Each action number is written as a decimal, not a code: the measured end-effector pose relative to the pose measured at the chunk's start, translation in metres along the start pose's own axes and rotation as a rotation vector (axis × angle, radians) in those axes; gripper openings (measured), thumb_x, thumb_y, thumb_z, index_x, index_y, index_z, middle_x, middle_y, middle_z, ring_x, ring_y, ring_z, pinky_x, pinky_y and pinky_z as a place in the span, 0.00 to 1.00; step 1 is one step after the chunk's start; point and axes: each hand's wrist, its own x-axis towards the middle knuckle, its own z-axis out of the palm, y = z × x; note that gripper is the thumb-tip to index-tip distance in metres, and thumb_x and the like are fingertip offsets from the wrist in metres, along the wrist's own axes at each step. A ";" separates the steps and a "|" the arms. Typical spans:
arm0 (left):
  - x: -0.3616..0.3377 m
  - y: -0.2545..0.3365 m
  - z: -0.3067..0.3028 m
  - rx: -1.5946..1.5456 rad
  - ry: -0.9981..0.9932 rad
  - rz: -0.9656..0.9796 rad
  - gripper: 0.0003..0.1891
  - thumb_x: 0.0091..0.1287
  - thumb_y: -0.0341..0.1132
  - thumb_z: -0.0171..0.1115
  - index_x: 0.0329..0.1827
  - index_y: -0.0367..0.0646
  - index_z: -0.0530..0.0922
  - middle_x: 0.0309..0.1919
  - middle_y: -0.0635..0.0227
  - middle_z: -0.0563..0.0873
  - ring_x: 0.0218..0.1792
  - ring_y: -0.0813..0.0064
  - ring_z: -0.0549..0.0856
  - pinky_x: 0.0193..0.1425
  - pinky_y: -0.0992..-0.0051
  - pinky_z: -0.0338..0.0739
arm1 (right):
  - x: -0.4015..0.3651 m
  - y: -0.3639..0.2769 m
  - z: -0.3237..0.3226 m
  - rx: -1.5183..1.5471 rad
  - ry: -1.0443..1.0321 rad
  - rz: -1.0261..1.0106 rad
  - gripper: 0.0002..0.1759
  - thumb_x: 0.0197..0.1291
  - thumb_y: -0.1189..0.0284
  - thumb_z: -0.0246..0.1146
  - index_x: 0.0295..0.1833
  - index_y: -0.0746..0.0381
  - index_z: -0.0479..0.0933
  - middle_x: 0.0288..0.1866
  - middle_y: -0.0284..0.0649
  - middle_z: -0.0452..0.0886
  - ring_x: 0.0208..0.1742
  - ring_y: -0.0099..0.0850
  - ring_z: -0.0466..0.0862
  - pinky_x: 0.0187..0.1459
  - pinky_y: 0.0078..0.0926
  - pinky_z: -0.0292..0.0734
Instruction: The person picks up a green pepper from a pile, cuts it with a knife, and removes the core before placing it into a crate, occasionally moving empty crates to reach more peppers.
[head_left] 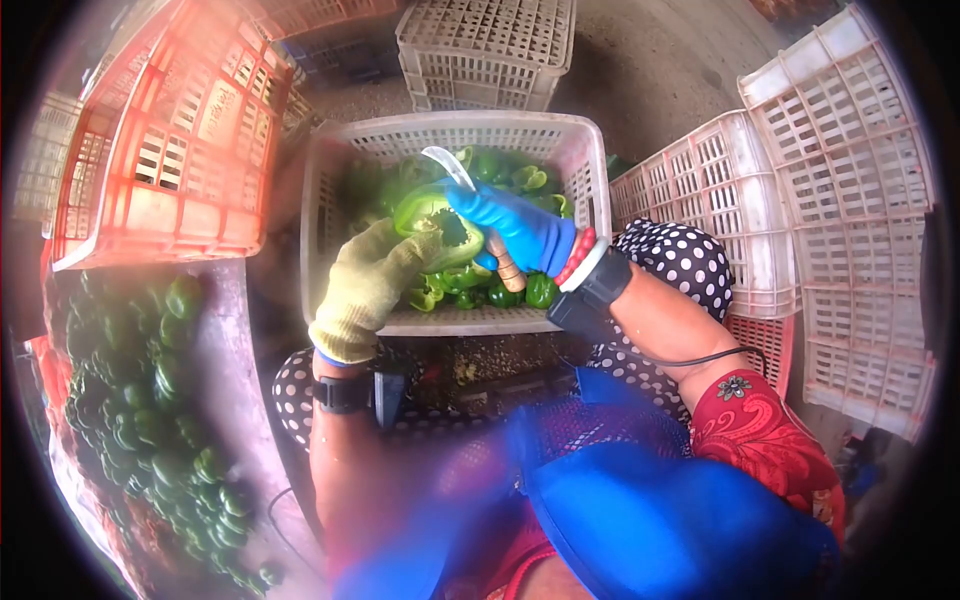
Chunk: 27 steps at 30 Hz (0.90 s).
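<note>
My left hand (372,280), in a pale knitted glove, is closed on a cut green bell pepper (462,252) whose hollow inside faces me. In a blue rubber glove, my right hand (515,225) grips a knife with a curved metal blade (449,166) and a wooden handle (508,268). The blade points up and left, above the pepper. Both hands are over a whitish plastic crate (455,122) that holds several green peppers (540,290), some of them cut open. My right fingertips are partly hidden behind the pepper.
A heap of green peppers (150,420) lies at the left on a pale surface (235,360). An orange crate (180,150) stands above it. Stacked pale crates (850,200) stand at the right, and another upturned crate (485,60) sits beyond my crate.
</note>
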 end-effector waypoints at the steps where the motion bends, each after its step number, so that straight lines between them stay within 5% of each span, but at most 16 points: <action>1: 0.002 -0.006 0.001 0.014 0.020 0.014 0.18 0.73 0.39 0.70 0.61 0.37 0.83 0.45 0.69 0.90 0.41 0.79 0.86 0.45 0.77 0.82 | 0.001 0.002 0.007 -0.115 0.047 -0.064 0.34 0.74 0.44 0.60 0.73 0.57 0.71 0.43 0.34 0.81 0.26 0.20 0.75 0.27 0.21 0.72; 3: 0.004 -0.016 0.008 0.106 0.107 0.062 0.17 0.73 0.39 0.68 0.58 0.38 0.84 0.43 0.64 0.90 0.40 0.74 0.89 0.45 0.73 0.83 | -0.002 -0.001 0.023 -0.342 0.150 -0.174 0.35 0.74 0.44 0.59 0.73 0.57 0.70 0.44 0.35 0.82 0.26 0.21 0.78 0.27 0.21 0.76; 5: 0.004 -0.022 0.023 0.264 0.240 0.139 0.17 0.70 0.44 0.68 0.54 0.42 0.87 0.37 0.57 0.93 0.39 0.68 0.91 0.47 0.67 0.83 | 0.018 0.023 0.021 -0.653 0.286 -0.555 0.32 0.75 0.48 0.62 0.71 0.61 0.70 0.51 0.39 0.85 0.45 0.30 0.86 0.49 0.30 0.83; 8: 0.012 -0.034 0.040 0.685 0.507 0.148 0.16 0.71 0.47 0.64 0.46 0.43 0.87 0.32 0.51 0.90 0.36 0.52 0.90 0.43 0.58 0.83 | 0.023 0.034 0.039 -0.663 0.501 -0.663 0.22 0.70 0.56 0.68 0.57 0.62 0.78 0.46 0.48 0.87 0.47 0.47 0.87 0.51 0.41 0.80; 9: 0.014 -0.040 0.042 0.841 0.557 0.270 0.17 0.75 0.50 0.61 0.50 0.46 0.87 0.29 0.58 0.89 0.31 0.60 0.90 0.39 0.63 0.83 | 0.022 0.031 0.043 -0.638 0.506 -0.636 0.22 0.68 0.58 0.70 0.57 0.63 0.78 0.46 0.50 0.87 0.46 0.50 0.87 0.50 0.43 0.81; 12: 0.019 -0.041 0.038 0.833 0.565 0.308 0.15 0.74 0.46 0.63 0.48 0.44 0.86 0.28 0.62 0.89 0.29 0.65 0.90 0.38 0.65 0.82 | 0.027 0.035 0.041 -0.760 0.584 -0.522 0.28 0.73 0.51 0.65 0.65 0.62 0.74 0.50 0.40 0.86 0.49 0.32 0.85 0.52 0.33 0.82; 15: 0.010 -0.026 0.019 0.183 0.233 0.111 0.18 0.72 0.51 0.65 0.42 0.43 0.87 0.29 0.63 0.89 0.30 0.64 0.89 0.35 0.64 0.81 | 0.030 0.014 0.019 -0.297 0.380 -0.068 0.26 0.73 0.49 0.65 0.60 0.59 0.78 0.46 0.38 0.86 0.43 0.28 0.85 0.41 0.28 0.82; 16: 0.003 -0.009 0.020 -0.031 0.116 0.044 0.19 0.72 0.52 0.66 0.40 0.43 0.87 0.30 0.63 0.89 0.30 0.63 0.89 0.34 0.63 0.81 | 0.029 0.011 0.017 -0.206 0.332 -0.062 0.28 0.73 0.47 0.63 0.61 0.61 0.78 0.47 0.41 0.86 0.42 0.30 0.85 0.40 0.30 0.82; 17: -0.012 0.008 0.026 -0.200 0.052 0.090 0.17 0.72 0.50 0.69 0.43 0.42 0.86 0.30 0.70 0.87 0.29 0.74 0.86 0.33 0.71 0.79 | 0.027 0.008 0.016 -0.115 0.282 -0.056 0.30 0.73 0.46 0.61 0.62 0.62 0.78 0.48 0.44 0.86 0.42 0.32 0.86 0.39 0.32 0.83; 20: -0.040 0.008 0.010 -0.355 -0.009 0.199 0.17 0.73 0.46 0.68 0.49 0.40 0.84 0.28 0.68 0.86 0.25 0.74 0.84 0.30 0.72 0.79 | 0.024 0.005 0.014 0.064 0.233 0.000 0.33 0.74 0.43 0.58 0.63 0.64 0.79 0.49 0.46 0.87 0.41 0.31 0.87 0.38 0.32 0.82; 22: -0.043 -0.009 0.002 0.045 0.209 0.459 0.16 0.78 0.46 0.59 0.48 0.40 0.80 0.24 0.65 0.83 0.18 0.70 0.81 0.23 0.72 0.77 | 0.029 0.010 0.015 0.155 0.215 0.050 0.35 0.74 0.42 0.56 0.62 0.64 0.79 0.50 0.46 0.87 0.39 0.29 0.86 0.37 0.31 0.82; 24: -0.077 0.002 -0.012 -0.445 0.149 0.164 0.16 0.81 0.47 0.54 0.45 0.41 0.79 0.21 0.63 0.81 0.14 0.66 0.79 0.21 0.69 0.77 | 0.041 0.021 0.006 -0.306 0.388 0.118 0.39 0.68 0.37 0.59 0.60 0.64 0.80 0.48 0.49 0.89 0.44 0.37 0.88 0.47 0.40 0.82; 25: -0.096 0.003 -0.015 -0.644 0.083 0.210 0.19 0.82 0.49 0.48 0.41 0.43 0.77 0.18 0.64 0.77 0.13 0.64 0.76 0.19 0.71 0.74 | 0.040 0.017 0.002 -0.722 0.457 0.155 0.40 0.66 0.37 0.61 0.60 0.65 0.80 0.48 0.51 0.89 0.46 0.42 0.88 0.50 0.44 0.82; 26: -0.119 0.006 -0.025 -0.645 0.235 0.268 0.20 0.81 0.50 0.51 0.41 0.41 0.78 0.17 0.65 0.76 0.12 0.66 0.75 0.18 0.71 0.73 | 0.034 0.015 0.005 -1.102 0.559 0.143 0.39 0.63 0.38 0.64 0.59 0.65 0.80 0.49 0.56 0.88 0.49 0.51 0.88 0.53 0.46 0.81; 27: -0.143 0.009 -0.034 -0.632 0.389 0.321 0.21 0.80 0.51 0.54 0.42 0.40 0.79 0.15 0.65 0.76 0.11 0.67 0.74 0.18 0.72 0.72 | 0.039 0.032 -0.005 -1.161 0.563 0.004 0.34 0.66 0.42 0.64 0.56 0.65 0.79 0.46 0.56 0.87 0.52 0.56 0.87 0.55 0.51 0.79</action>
